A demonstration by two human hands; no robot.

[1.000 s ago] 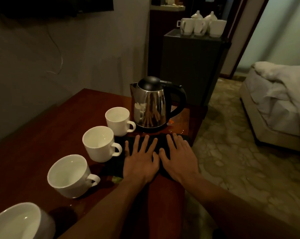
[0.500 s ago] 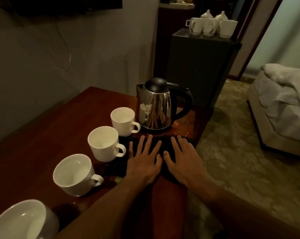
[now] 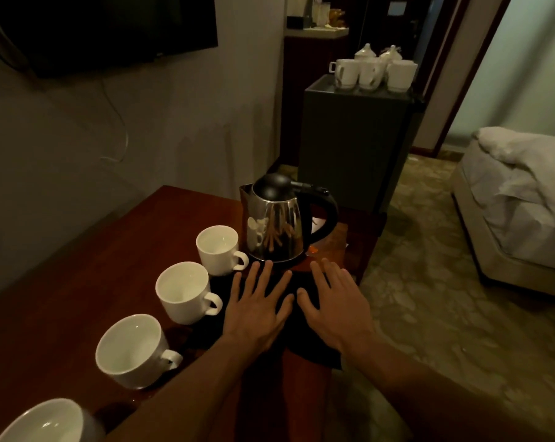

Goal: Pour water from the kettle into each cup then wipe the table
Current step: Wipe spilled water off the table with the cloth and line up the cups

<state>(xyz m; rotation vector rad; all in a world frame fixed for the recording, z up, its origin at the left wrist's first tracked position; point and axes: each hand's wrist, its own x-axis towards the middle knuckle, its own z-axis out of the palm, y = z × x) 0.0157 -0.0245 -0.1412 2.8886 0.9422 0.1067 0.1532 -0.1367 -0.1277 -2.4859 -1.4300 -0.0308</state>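
Observation:
A steel kettle [image 3: 274, 232] with a black lid and handle stands upright near the far right corner of the dark red wooden table [image 3: 88, 282]. Several white cups run in a diagonal row to its left: one [image 3: 218, 250] beside the kettle, one [image 3: 183, 291] nearer, one [image 3: 131, 350] nearer still, and one [image 3: 43, 422] cut off at the bottom left. A black cloth [image 3: 297, 317] lies flat just in front of the kettle. My left hand [image 3: 255, 311] and my right hand [image 3: 335, 307] press on it side by side, fingers spread and straight.
The table's right edge runs just past my right hand, with patterned floor [image 3: 429, 314] beyond. A dark cabinet [image 3: 356, 145] behind the kettle carries white cups and teapots. A bed [image 3: 521, 199] stands at the right. A wall-mounted screen [image 3: 104, 30] hangs above the table.
Both hands have slid the cloth a little farther toward the kettle, and the right hand has drawn slightly apart from the left. The camera view has tilted upward.

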